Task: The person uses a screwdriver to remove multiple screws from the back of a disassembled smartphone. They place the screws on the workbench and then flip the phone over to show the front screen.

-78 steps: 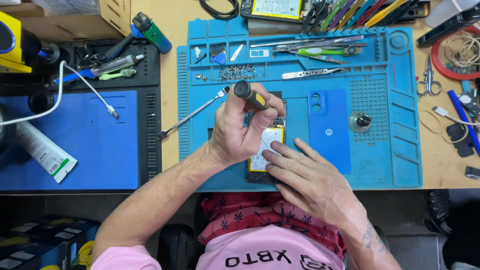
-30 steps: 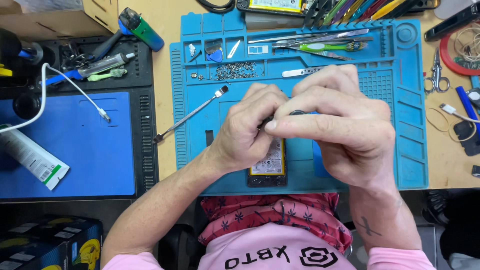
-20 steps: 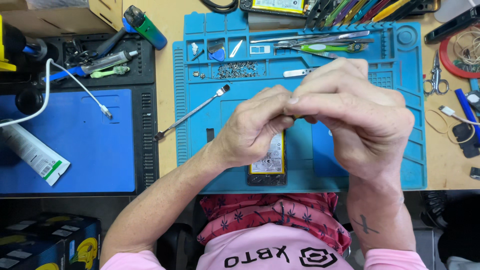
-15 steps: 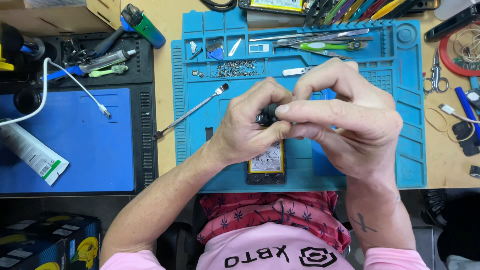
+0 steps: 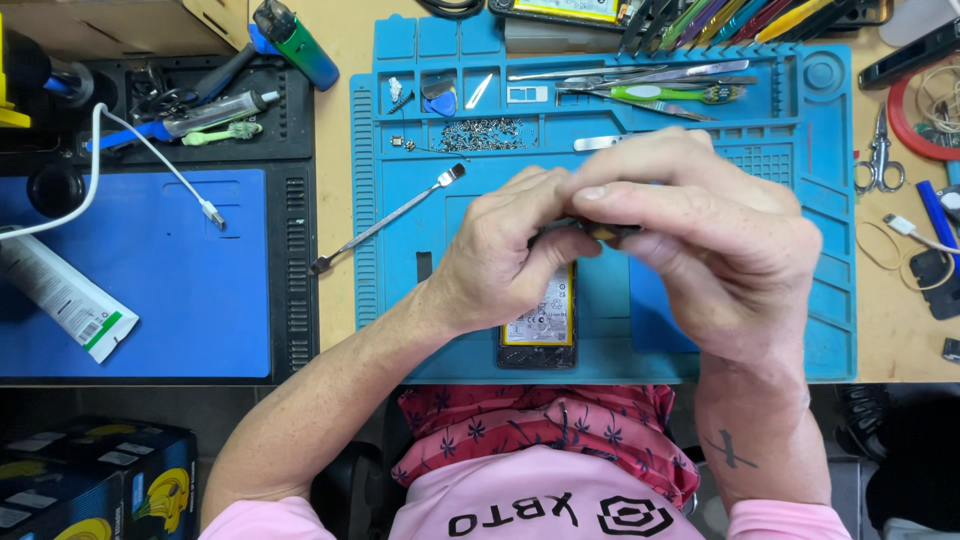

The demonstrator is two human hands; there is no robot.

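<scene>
Since half a second earlier the right hand (image 5: pixel 720 250) had slid slightly right of centre, its fingers pinching the dark screwdriver (image 5: pixel 585 230) that the left hand (image 5: pixel 500 255) also gripped. They hovered over the opened phone (image 5: pixel 540 320) at lower centre of the blue mat (image 5: pixel 800 330). A slip could have dropped the tool onto the phone's exposed insides.
</scene>
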